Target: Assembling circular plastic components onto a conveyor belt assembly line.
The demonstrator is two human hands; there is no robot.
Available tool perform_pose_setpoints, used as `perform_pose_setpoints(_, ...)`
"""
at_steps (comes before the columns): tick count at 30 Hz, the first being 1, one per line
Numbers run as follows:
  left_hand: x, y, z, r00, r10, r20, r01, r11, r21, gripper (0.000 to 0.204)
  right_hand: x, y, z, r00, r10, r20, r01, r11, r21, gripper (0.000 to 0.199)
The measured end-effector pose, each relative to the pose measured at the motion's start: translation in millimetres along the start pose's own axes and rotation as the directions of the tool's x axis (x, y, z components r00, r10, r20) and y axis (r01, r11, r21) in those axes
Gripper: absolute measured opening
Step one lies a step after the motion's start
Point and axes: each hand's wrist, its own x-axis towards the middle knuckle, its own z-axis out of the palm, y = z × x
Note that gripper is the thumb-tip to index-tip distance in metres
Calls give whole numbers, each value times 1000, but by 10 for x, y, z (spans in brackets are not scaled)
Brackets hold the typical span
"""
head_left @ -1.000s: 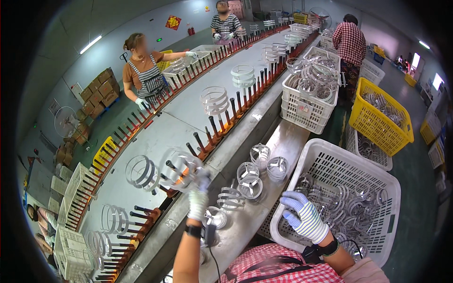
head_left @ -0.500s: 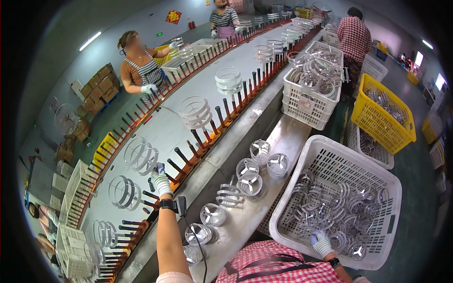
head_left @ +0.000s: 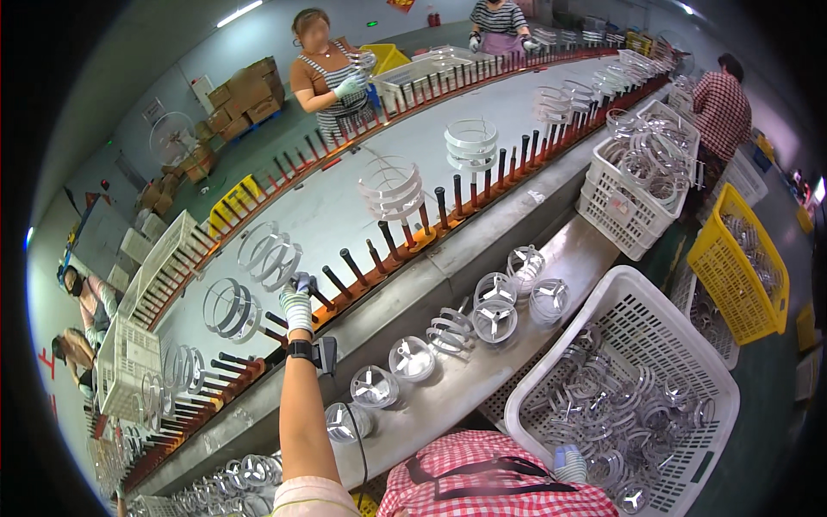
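Note:
My left hand (head_left: 297,306), in a striped glove with dark fingertips, reaches across to the near edge of the conveyor. Its fingers are closed at the base of a clear ring frame (head_left: 270,257) standing on the posts. What exactly they grip is hidden. Beside it are a second ring frame (head_left: 233,308) and a black-topped post (head_left: 331,277). Low at my apron, my right hand (head_left: 569,464), gloved too, is at the near side of a big white crate (head_left: 732,403). Its fingers cannot be made out. Loose clear ring frames (head_left: 629,405) fill the crate's bottom.
Several ring frames (head_left: 495,320) stand along a metal ledge (head_left: 457,392) before me. Further right are a stacked white crate (head_left: 616,207) and a yellow crate (head_left: 732,284). Co-workers stand across the belt (head_left: 332,202) and at far right. A cable (head_left: 365,457) hangs from my left wrist.
The view has swung left, showing more ring frames at lower left. My right hand has drawn back from the pile towards my body. My left hand stays at the same ring frame.

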Motion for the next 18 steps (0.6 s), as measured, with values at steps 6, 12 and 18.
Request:
perform_pose_setpoints(6,133,-586,-282,973,220,65,-228,955,191,30,14,-99,-131,995,-84,46,86,995,-45,19)
perform_pose_setpoints(12,112,-1144,-582,976,185,-119,-129,919,372,37,30,106,148,991,-129,29,130,991,-25,18)
perform_pose_setpoints(18,-169,-790,-681,971,-134,-198,205,894,399,45,1,19,0,985,-166,54,169,984,-60,19)
